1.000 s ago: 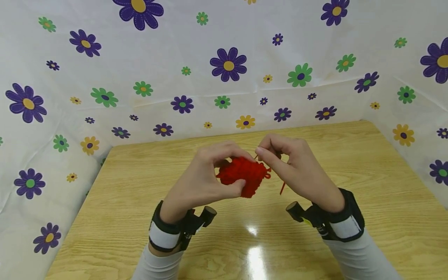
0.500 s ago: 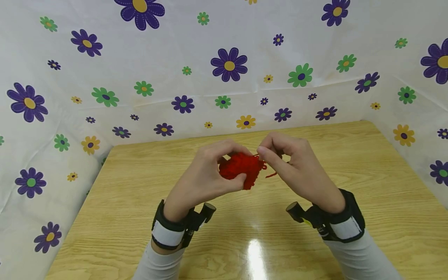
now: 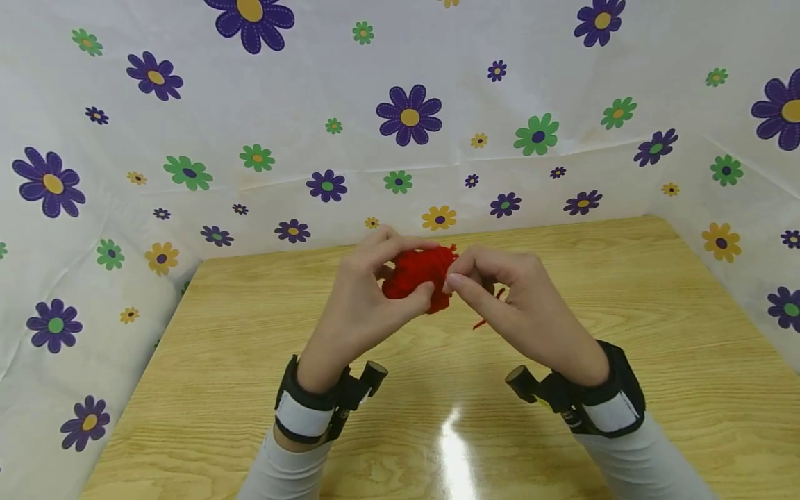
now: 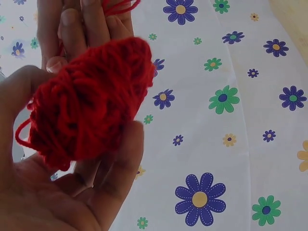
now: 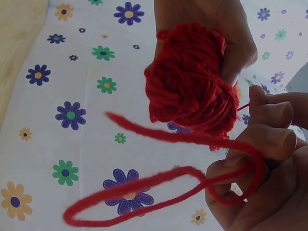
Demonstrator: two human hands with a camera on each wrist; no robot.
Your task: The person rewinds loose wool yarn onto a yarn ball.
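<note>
A ball of red yarn (image 3: 415,271) is held above the table between the thumb and fingers of my left hand (image 3: 369,285). In the left wrist view the wound yarn ball (image 4: 91,103) fills that grip, a small loop sticking out at its left. Close by on the right, my right hand (image 3: 512,292) pinches a strand of the yarn (image 5: 244,107) that runs taut to the ball. In the right wrist view, a loose yarn tail (image 5: 144,190) loops out from the curled fingers of this hand, its free end hanging in the air.
The wooden table (image 3: 250,333) lies beneath both hands. Behind and at the sides hangs a white cloth (image 3: 281,104) printed with flowers. Each wrist wears a black strap (image 3: 306,410) with a small camera mount.
The left hand has tilted and lifted the yarn ball up and slightly left. My right hand has moved a little left and down, close against the ball's side, still pinching the strand.
</note>
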